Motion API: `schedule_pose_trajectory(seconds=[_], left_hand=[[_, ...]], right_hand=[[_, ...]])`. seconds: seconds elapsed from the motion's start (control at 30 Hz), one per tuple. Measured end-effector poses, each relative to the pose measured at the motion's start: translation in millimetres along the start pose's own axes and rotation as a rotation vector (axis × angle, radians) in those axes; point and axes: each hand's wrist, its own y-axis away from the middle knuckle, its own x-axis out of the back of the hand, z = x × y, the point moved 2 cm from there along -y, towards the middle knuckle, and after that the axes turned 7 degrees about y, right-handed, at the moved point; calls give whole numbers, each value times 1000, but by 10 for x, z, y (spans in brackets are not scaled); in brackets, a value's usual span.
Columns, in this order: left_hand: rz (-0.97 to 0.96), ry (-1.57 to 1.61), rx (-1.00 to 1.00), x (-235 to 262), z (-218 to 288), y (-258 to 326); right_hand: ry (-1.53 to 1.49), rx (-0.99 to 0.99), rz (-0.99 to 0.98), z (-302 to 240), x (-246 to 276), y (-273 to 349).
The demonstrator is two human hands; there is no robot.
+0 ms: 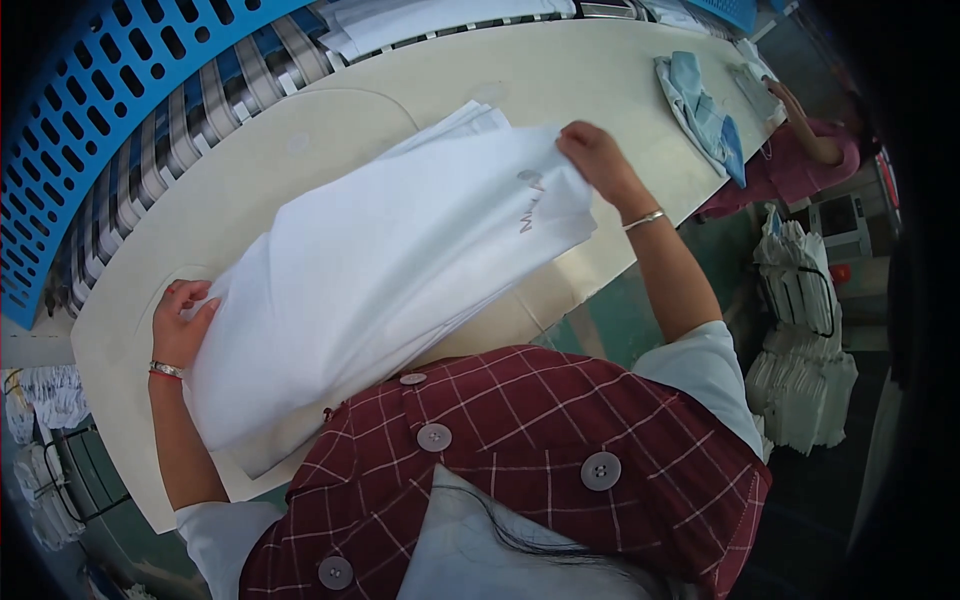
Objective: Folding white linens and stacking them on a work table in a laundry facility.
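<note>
White cloth, several layers deep, stretches across the cream worktable right in front of me! My right hand pinches its upper right corner, just beside dark printed lettering. Over at the left end, my left hand curls its fingers by the edge; gripping or merely touching, I can't tell.

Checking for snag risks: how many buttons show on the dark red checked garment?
4: top-edge button, second button just below, rightmost button, lower-left button; more may be hidden.
</note>
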Motion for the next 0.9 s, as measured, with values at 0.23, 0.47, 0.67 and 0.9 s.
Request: schedule_pose_trajectory(seconds=[0.23, 0.47, 0.67, 0.9], left_hand=[[102, -86, -42, 66, 231, 30], [75, -281, 111, 132, -89, 149], [188, -78, 266, 434, -222, 376], [157, 110, 476, 353, -351, 311]], right_hand=[[-184, -138, -93, 68, -74, 4], [-104, 216, -73, -185, -120, -57], [-233, 321, 302, -469, 206, 175], [-567, 310, 207, -434, 321, 276]])
